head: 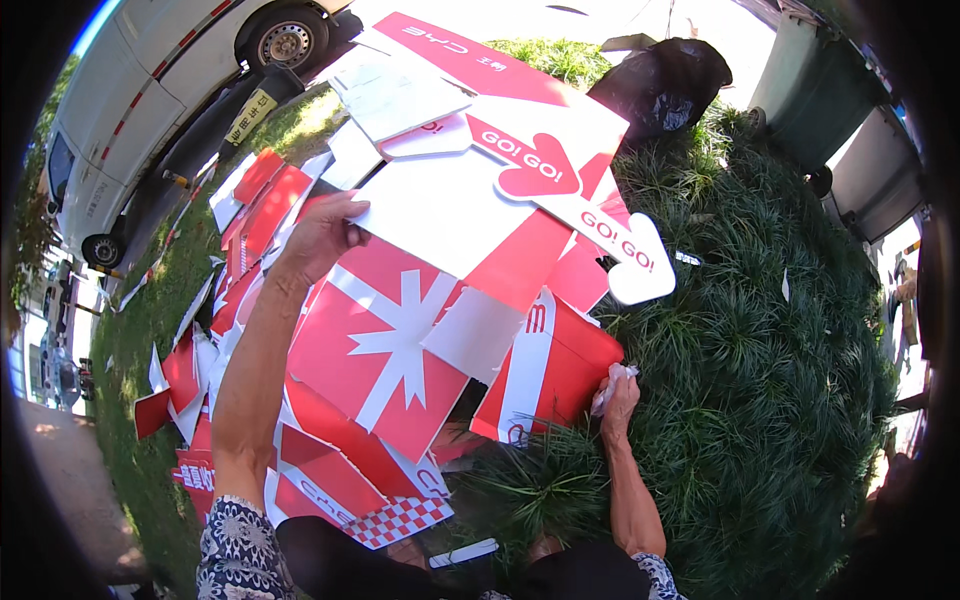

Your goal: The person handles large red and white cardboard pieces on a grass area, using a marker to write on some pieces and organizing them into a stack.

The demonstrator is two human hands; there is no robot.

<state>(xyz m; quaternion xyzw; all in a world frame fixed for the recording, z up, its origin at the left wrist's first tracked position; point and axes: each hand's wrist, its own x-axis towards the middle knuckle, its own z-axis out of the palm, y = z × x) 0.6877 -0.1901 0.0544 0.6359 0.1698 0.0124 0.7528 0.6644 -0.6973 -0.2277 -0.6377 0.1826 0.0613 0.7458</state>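
Note:
My left hand (319,236) pinches the left edge of a white foam-like board (439,202), its thumb on top. Under that board lies a red panel with a white ribbon-bow print (397,330). My right hand (619,401) grips a crumpled whitish wad (609,390) at the right corner of a red panel with a white stripe (551,367). Whether its fingers also hold the panel is hidden. Two arrow-shaped signs, one red (532,161) and one white (630,251), rest on the far right of the pile.
Torn red and white pieces (255,217) heap up on the left. Grassy plants (735,375) cover the ground at right. Beyond are a black plastic bag (660,86), wheeled bins (817,90) and a white van (142,82). A white strip (463,553) lies near my feet.

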